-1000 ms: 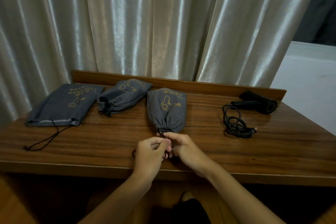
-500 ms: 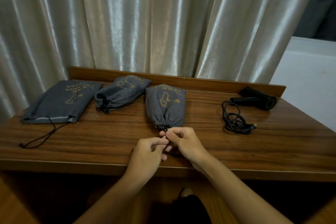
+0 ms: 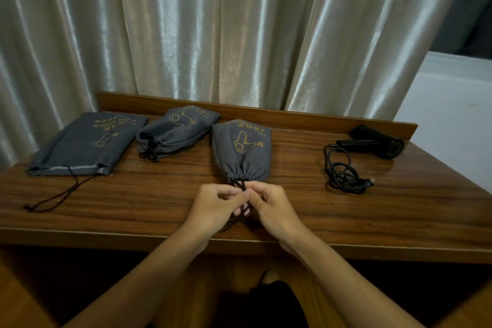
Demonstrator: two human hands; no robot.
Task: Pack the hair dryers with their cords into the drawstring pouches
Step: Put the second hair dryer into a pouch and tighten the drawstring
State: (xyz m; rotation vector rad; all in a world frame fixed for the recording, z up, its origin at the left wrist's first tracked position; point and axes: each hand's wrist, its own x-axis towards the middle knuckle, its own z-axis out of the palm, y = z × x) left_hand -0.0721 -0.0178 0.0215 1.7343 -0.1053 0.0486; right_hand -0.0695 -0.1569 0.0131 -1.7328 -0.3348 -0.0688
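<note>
Two hands worked at the neck of the middle pouch (image 3: 241, 150), which lay near the centre of the counter (image 3: 399, 210) with its mouth gathered tight. Half a second before, the right hand (image 3: 271, 204) sat above the left hand (image 3: 217, 204); now both were level, thumbs almost touching, each pinching the drawstring (image 3: 237, 184) just below the neck. I judged that a knot was being tied, so this pouch was nearly finished. A second filled pouch (image 3: 177, 129) lay closed behind it. The flat pouch (image 3: 87, 141) at the far left was not filled, and the loose hair dryer (image 3: 378, 142) with its cord (image 3: 343, 170) waited at the right. The knot itself was hidden behind the fingers, and what the pouches held could not be seen.
</note>
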